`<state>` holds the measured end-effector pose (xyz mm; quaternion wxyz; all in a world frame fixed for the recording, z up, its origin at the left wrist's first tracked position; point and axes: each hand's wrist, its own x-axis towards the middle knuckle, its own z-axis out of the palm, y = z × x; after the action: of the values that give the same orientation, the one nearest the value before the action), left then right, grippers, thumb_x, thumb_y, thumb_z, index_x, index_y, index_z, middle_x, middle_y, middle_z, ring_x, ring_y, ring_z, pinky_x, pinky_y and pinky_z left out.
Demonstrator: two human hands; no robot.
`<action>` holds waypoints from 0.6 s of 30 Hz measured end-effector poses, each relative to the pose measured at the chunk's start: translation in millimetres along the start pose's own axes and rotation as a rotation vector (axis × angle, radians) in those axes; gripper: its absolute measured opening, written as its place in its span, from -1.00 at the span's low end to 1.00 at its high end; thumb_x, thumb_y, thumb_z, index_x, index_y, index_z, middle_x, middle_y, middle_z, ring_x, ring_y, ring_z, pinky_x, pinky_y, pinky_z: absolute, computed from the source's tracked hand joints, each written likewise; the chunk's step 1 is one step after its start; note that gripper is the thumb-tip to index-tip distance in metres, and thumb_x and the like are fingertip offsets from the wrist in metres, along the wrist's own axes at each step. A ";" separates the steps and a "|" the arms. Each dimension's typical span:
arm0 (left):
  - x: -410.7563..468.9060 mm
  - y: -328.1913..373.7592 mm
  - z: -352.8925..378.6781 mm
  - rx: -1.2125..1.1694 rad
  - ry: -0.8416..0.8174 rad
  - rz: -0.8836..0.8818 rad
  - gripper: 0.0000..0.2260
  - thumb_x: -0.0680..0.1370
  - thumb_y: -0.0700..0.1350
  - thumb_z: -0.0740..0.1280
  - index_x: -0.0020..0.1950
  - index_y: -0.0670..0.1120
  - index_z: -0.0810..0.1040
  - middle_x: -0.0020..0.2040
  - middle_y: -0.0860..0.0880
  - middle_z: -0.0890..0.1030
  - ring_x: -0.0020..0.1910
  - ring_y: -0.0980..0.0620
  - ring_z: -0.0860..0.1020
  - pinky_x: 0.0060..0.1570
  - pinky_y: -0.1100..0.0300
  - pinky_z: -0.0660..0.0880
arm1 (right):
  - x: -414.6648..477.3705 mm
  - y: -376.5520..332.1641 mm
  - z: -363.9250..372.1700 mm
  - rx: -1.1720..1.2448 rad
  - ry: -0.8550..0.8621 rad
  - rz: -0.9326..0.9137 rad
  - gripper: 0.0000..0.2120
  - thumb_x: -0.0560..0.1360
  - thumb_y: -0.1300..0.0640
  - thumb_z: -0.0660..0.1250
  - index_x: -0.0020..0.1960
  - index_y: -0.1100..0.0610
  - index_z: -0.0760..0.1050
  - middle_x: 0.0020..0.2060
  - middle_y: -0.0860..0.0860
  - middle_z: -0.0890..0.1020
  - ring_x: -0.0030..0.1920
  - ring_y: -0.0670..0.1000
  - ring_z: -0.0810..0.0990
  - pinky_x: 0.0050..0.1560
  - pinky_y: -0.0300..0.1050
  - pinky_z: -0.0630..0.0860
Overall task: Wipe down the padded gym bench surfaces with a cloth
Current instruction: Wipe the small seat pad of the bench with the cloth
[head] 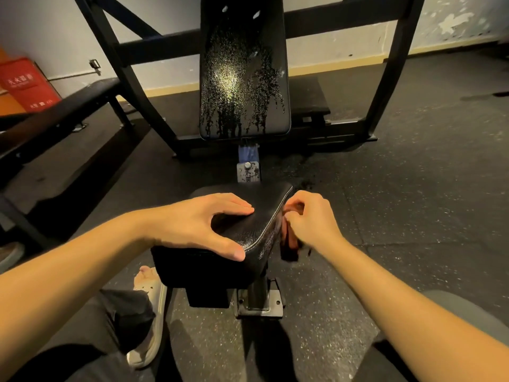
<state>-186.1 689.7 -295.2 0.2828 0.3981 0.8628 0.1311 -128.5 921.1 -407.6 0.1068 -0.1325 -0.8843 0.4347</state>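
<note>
A black padded seat [264, 205] of a gym bench sits low in front of me. My left hand [201, 224] rests on top of it, fingers spread, thumb at the near edge, holding nothing. My right hand [308, 219] is at the seat's right side, shut on a dark reddish cloth [290, 244] pressed against the side of the pad. Most of the cloth is hidden by the hand. Beyond the seat stands the upright black back pad [245, 78], covered in droplets and streaks of liquid.
Black steel frame posts [388, 67] rise behind the back pad. A second black bench [71, 106] stands at the left, with a red box [26, 84] by the wall. Speckled rubber floor [413, 188] lies all around. My leg and sandalled foot [148, 312] are lower left.
</note>
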 end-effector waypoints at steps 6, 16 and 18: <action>-0.5 -0.6 0.9 -0.007 0.025 0.009 -0.14 0.26 0.43 0.45 0.52 0.15 0.42 0.41 0.41 0.36 0.40 0.42 0.32 0.40 0.33 0.27 | -47.3 -23.2 -6.4 0.122 0.004 -0.049 -0.78 0.48 0.29 0.38 -0.16 -0.04 0.57 -0.28 -0.14 0.64 -0.20 -0.14 0.61 -0.24 -0.28 0.45; 0.2 1.4 -0.3 -0.019 0.011 -0.047 -0.17 0.26 0.41 0.51 0.49 0.19 0.43 0.40 0.37 0.41 0.38 0.36 0.38 0.46 0.15 0.32 | -76.8 -43.0 -6.6 0.161 0.061 -0.072 -0.79 0.45 0.27 0.34 -0.18 -0.05 0.54 -0.30 -0.15 0.63 -0.15 -0.03 0.65 -0.09 -0.10 0.57; 0.6 -0.6 0.8 -0.021 0.032 -0.033 -0.18 0.27 0.39 0.50 0.49 0.17 0.44 0.40 0.36 0.42 0.38 0.36 0.38 0.44 0.20 0.31 | -109.2 -52.4 -7.1 0.195 -0.001 -0.192 -0.78 0.44 0.26 0.35 -0.21 -0.07 0.54 -0.31 -0.14 0.65 -0.20 -0.12 0.64 -0.14 -0.17 0.56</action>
<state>-186.3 689.8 -296.3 0.2752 0.3786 0.8723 0.1418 -30.8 859.9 -369.6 0.1598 -0.0358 -0.8465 0.5066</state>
